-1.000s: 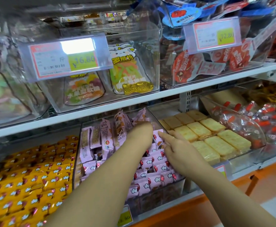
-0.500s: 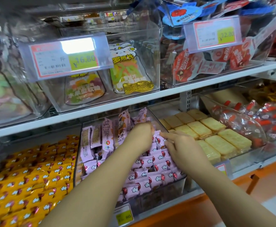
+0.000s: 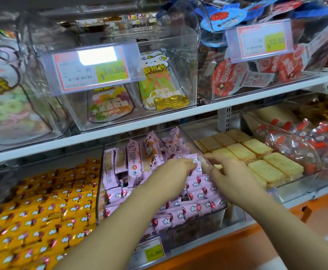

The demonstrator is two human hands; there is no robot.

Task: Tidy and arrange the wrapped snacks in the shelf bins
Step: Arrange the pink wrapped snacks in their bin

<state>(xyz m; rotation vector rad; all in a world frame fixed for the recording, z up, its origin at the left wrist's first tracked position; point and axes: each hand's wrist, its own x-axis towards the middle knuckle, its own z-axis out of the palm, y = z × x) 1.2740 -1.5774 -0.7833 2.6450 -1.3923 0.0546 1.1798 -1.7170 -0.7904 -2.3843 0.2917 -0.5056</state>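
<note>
A clear bin [image 3: 214, 215] on the lower shelf holds several pink wrapped snacks [image 3: 196, 209] in rows, with taller pink packs [image 3: 134, 160] standing at its back left. Both my hands are inside this bin. My left hand [image 3: 174, 172] lies over the upper rows, its fingertips pinching a pink wrapper near the bin's right wall. My right hand [image 3: 231, 176] sits just right of it, fingers spread and bent down onto the pink snacks along that wall. The snacks under both hands are hidden.
Left of it is a bin of orange wrapped snacks [image 3: 42, 207]. To the right lie pale yellow biscuit packs [image 3: 256, 158], then red-wrapped sweets [image 3: 315, 141]. The upper shelf [image 3: 198, 111] carries clear bins with price tags [image 3: 93, 69]. An orange ledge [image 3: 237, 248] runs below.
The view has shifted slightly. My left hand slid down and right over the pink rows, and my right hand drew closer to it at the bin's right wall.
</note>
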